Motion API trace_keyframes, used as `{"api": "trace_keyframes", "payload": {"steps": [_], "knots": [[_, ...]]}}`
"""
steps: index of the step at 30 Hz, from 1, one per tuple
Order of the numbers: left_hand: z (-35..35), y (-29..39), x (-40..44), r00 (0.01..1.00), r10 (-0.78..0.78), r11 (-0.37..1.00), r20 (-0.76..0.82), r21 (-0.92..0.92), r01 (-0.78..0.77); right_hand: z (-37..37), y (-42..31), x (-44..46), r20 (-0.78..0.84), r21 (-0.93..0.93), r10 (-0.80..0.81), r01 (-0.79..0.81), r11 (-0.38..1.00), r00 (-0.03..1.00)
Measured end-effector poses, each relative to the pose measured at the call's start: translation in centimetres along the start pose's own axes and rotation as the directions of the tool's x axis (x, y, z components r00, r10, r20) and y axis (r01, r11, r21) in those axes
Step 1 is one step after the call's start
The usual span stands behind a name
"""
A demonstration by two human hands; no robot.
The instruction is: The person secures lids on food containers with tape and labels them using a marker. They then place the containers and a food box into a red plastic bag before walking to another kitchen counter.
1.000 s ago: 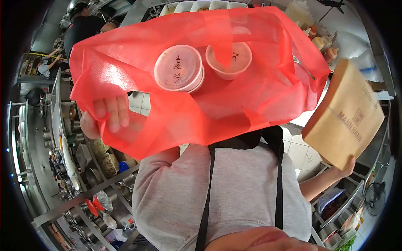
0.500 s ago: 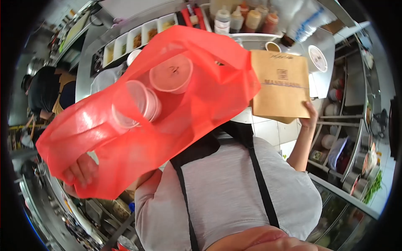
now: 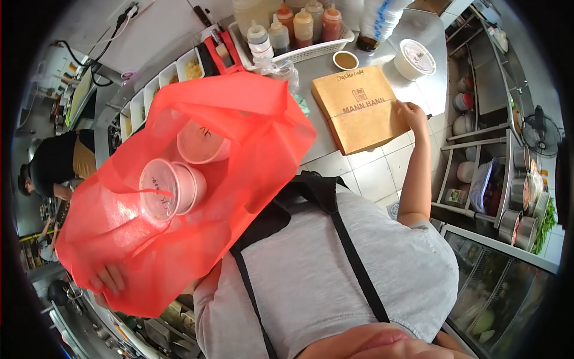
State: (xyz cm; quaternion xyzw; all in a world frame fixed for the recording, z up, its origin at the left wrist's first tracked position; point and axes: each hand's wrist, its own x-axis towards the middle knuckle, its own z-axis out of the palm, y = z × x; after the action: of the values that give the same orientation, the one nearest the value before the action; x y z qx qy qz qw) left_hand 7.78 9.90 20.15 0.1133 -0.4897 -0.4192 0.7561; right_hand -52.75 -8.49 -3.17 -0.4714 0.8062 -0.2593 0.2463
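A translucent red carrier bag [image 3: 239, 197] spreads across the left half of the view. My left hand [image 3: 110, 281] grips its lower left end, with the fingers partly showing through the red material. Inside the bag are round lidded tubs with black writing: one tub [image 3: 158, 188] appears stacked with another, and a further tub [image 3: 203, 142] sits behind them. My right hand [image 3: 414, 116] pinches the right edge of a brown cardboard box [image 3: 362, 119] marked "MANN HANN", with handwriting near its far edge. The box is at the near edge of the metal counter; whether it rests there is unclear.
Sauce bottles [image 3: 303, 29] fill a white basket [image 3: 317, 52] on the counter [image 3: 382, 60]. Near it are a small sauce cup [image 3: 345, 60], a lidded white tub [image 3: 414, 60] and ingredient trays [image 3: 170, 75]. Shelves [image 3: 478, 143] hold pots at right; a co-worker [image 3: 54, 158] is at far left.
The box has moved left and lower in the view, with my right hand still on its edge. The red bag has shifted left and down, and its tubs show more clearly.
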Motion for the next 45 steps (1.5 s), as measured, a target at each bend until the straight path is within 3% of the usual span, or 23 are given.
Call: {"api": "trace_keyframes", "payload": {"steps": [1, 3, 5, 6, 8, 11, 16, 18, 21, 25, 28, 30, 31, 32, 33, 34, 35, 36, 37, 38, 40, 44, 45], "knots": [[0.1, -0.1, 0.1, 1.0, 0.0, 1.0, -0.001, -0.001, 0.0, -0.5, 0.5, 1.7, -0.149, -0.232, -0.049, 0.013, 0.973, 0.988], [0.2, -0.5, 0.2, 1.0, -0.011, 1.0, 0.001, -0.005, 0.011, -2.2, 2.2, 6.9, -0.446, 0.011, 0.071, -0.074, 0.997, 0.892], [0.3, -0.5, 0.2, 1.0, -0.015, 1.0, -0.003, -0.001, 0.015, -4.0, -1.0, 7.9, -0.364, 0.547, 0.267, -0.027, 0.836, 0.892], [0.4, -0.6, 0.2, 1.0, -0.02, 1.0, 0.0, 0.002, 0.02, -4.4, -1.6, 8.3, -0.262, 0.66, 0.277, -0.037, 0.75, 0.925], [0.5, -0.5, 0.1, 1.0, -0.023, 1.0, 0.005, 0.006, 0.023, -4.2, -1.9, 10.5, -0.083, 0.786, 0.217, -0.07, 0.614, 0.973], [0.6, -0.6, 0.0, 1.0, -0.025, 1.0, 0.008, 0.0, 0.025, -4.2, -0.5, 13.3, 0.01, 0.864, 0.104, -0.061, 0.5, 0.995], [0.3, -0.4, -0.4, 1.0, -0.024, 1.0, 0.018, -0.013, 0.024, -4.0, -0.1, 11.8, -0.148, 0.742, 0.142, 0.014, 0.671, 0.979], [0.2, 0.1, -0.8, 0.999, -0.017, 1.0, 0.029, -0.017, 0.018, -4.4, -1.1, 9.2, -0.224, 0.731, 0.108, 0.094, 0.675, 0.969], [0.3, 0.8, -1.5, 0.997, -0.024, 1.0, 0.072, 0.006, 0.024, -6.0, -3.0, 6.4, -0.25, 0.591, 0.011, 0.143, 0.794, 0.968], [0.1, 1.6, -1.6, 0.986, -0.072, 0.996, 0.151, 0.055, 0.065, -8.2, -11.7, -2.0, -0.213, 0.481, -0.44, 0.486, 0.73, 0.872], [0.1, 2.4, -1.6, 0.97, -0.13, 0.986, 0.208, 0.128, 0.105, -7.5, -18.8, -7.2, -0.109, 0.608, -0.58, 0.516, 0.604, 0.807], [0.2, 2.9, -1.3, 0.957, -0.166, 0.977, 0.239, 0.171, 0.127, -6.1, -23.6, -10.4, 0.039, 0.662, -0.69, 0.499, 0.559, 0.723], [0.4, 3.1, -1.0, 0.958, -0.16, 0.977, 0.239, 0.175, 0.12, -4.2, -26.9, -14.2, 0.052, 0.773, -0.739, 0.441, 0.456, 0.672], [0.7, 3.2, -0.4, 0.929, -0.237, 0.966, 0.283, 0.17, 0.195, -3.3, -29.3, -16.1, 0.184, 0.795, -0.824, 0.411, 0.445, 0.536], [1.1, 3.2, 0.0, 0.893, -0.312, 0.948, 0.326, 0.169, 0.27, -0.9, -31.6, -19.7, 0.051, 0.816, -0.88, 0.488, 0.309, 0.472], [2.1, 2.7, -0.1, 0.933, -0.235, 0.97, 0.273, 0.128, 0.207, 0.1, -33.7, -18.4, 0.34, 0.798, -0.934, 0.49, 0.349, 0.111], [1.9, 3.2, 0.3, 0.934, -0.232, 0.97, 0.27, 0.133, 0.202, 2.7, -35.3, -18.0, 0.453, 0.739, -0.891, 0.571, 0.358, -0.026], [1.4, 3.8, 1.0, 0.861, -0.292, 0.956, 0.416, 0.102, 0.274, 4.2, -37.1, -19.7, 0.522, 0.766, -0.838, 0.52, 0.379, -0.159], [1.1, 4.3, 1.3, 0.764, -0.335, 0.933, 0.552, 0.083, 0.35, 6.3, -37.8, -19.8, 0.583, 0.682, -0.802, 0.614, 0.397, -0.13], [1.0, 4.6, 0.9, 0.766, -0.336, 0.934, 0.548, 0.089, 0.346, 8.4, -38.7, -19.5, 0.557, 0.686, -0.802, 0.664, 0.298, -0.216], [0.5, 5.1, -0.1, 0.805, -0.213, 0.96, 0.554, -0.036, 0.279, 10.5, -39.9, -20.0, 0.763, 0.497, -0.647, 0.633, 0.593, 0.008], [0.0, 4.7, -1.6, 0.89, -0.131, 0.959, 0.437, -0.172, 0.225, 14.0, -41.3, -18.5, 0.738, 0.353, -0.667, 0.781, 0.514, 0.106], [-0.2, 4.4, -1.8, 0.909, -0.115, 0.957, 0.401, -0.2, 0.21, 14.5, -41.4, -18.2, 0.766, 0.323, -0.625, 0.749, 0.578, 0.152]]}}
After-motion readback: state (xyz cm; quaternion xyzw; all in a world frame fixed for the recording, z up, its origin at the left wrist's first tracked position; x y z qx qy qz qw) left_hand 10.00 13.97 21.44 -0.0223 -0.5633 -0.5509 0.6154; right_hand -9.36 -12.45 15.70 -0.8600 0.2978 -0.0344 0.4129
